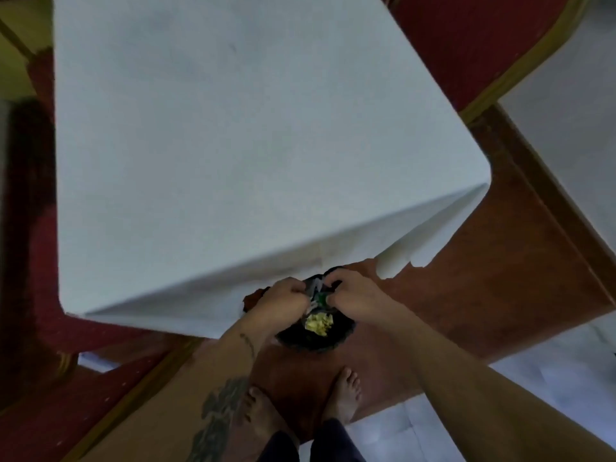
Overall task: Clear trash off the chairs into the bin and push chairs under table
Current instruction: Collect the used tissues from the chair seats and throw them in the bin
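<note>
Both hands grip one crumpled grey and green wrapper (316,291) between them: the left hand (286,300) is clenched on its left side, the right hand (350,295) pinches its right edge. Directly beneath sits one black bin (320,338), holding a yellow crumpled scrap (320,323). The bin stands on a brown carpet strip (483,278), just beside the hanging edge of the white tablecloth (233,145) covering one table. Three red chairs show around the table: one at upper right (473,38), one at lower left (66,405), one at far left (36,81). Two bare feet (346,391) stand behind the bin.
</note>
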Available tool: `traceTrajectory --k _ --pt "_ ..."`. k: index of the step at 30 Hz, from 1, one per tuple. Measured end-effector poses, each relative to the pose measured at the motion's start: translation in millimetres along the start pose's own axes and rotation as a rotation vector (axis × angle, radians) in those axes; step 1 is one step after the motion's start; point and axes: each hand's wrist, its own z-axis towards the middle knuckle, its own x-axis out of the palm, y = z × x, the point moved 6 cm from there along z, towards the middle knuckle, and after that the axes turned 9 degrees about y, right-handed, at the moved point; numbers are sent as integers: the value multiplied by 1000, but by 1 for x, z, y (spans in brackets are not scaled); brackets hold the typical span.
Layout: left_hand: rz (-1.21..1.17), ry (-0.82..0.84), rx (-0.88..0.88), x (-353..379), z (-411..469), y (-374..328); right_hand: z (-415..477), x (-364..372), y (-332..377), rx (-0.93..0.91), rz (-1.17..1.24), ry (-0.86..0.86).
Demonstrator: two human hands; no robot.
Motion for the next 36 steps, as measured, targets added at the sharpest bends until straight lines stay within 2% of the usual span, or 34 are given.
traceTrajectory --k 4,8,12,16,21,27,31,36 --pt "57 25 70 -9 -66 -36 -65 -15 47 -91 -110 21" --pt "119 18 120 -25 -143 -60 -127 -34 97 -181 -181 -40" --pt "37 -18 209 -61 -216 -75 -169 -43 161 -301 -214 -84" --pt "-55 -151 307 -121 -279 -62 -192 -24 223 -375 -254 -65" --pt "-32 -291 308 -205 -335 -3 -192 22 286 -409 -336 -29" --pt "3 -441 307 -341 -389 120 -165 103 377 -407 -425 -73" --pt "3 -515 304 -438 -428 203 -136 174 442 -387 -375 -103" --pt "37 -607 326 -534 -467 261 -100 246 508 -346 -341 -82"
